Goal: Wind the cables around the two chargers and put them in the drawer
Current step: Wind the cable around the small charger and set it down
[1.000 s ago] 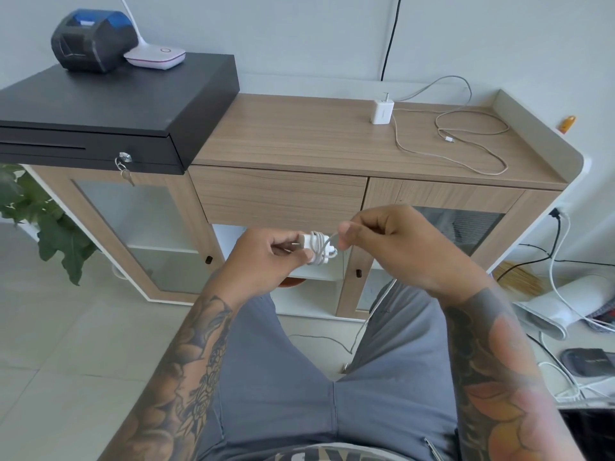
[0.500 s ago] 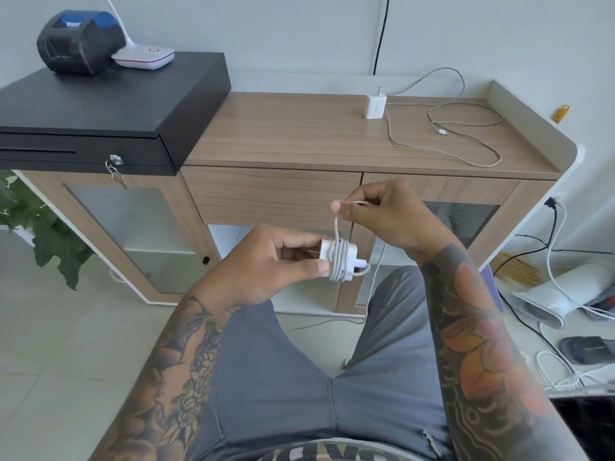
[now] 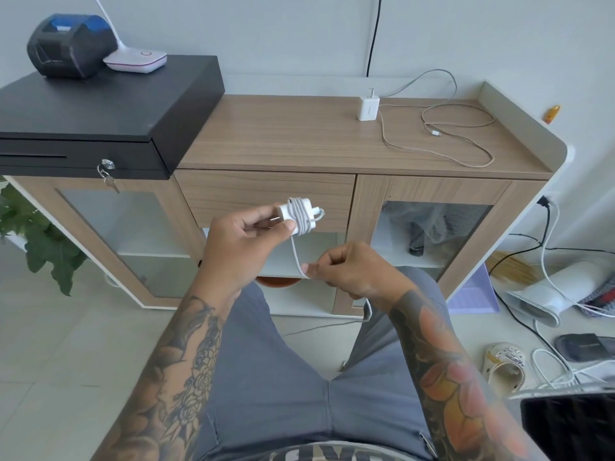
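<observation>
Chargers are in two places: one white charger [image 3: 293, 217] is held up in front of the closed drawer [image 3: 264, 200], and a second charger [image 3: 368, 108] stands on the table [image 3: 283, 134] near its back edge, right of centre. The left hand [image 3: 248, 239] grips the first charger between thumb and curled fingers, prongs pointing into the palm. Several turns of white cable [image 3: 295, 252] are wrapped around its body, and a free length runs down from it to the right hand [image 3: 346, 269], which pinches the cable between thumb and forefinger, lower and to the right of the left hand. Beyond that pinch the cable drops past the person's leg towards the floor.

The second charger's own cable [image 3: 459, 134] lies in loose loops across the right part of the table, reaching near its front edge. A black cash drawer [image 3: 109, 118] sits on the table's left end, with a small printer [image 3: 71, 44] and a white lamp base [image 3: 135, 60] on top.
</observation>
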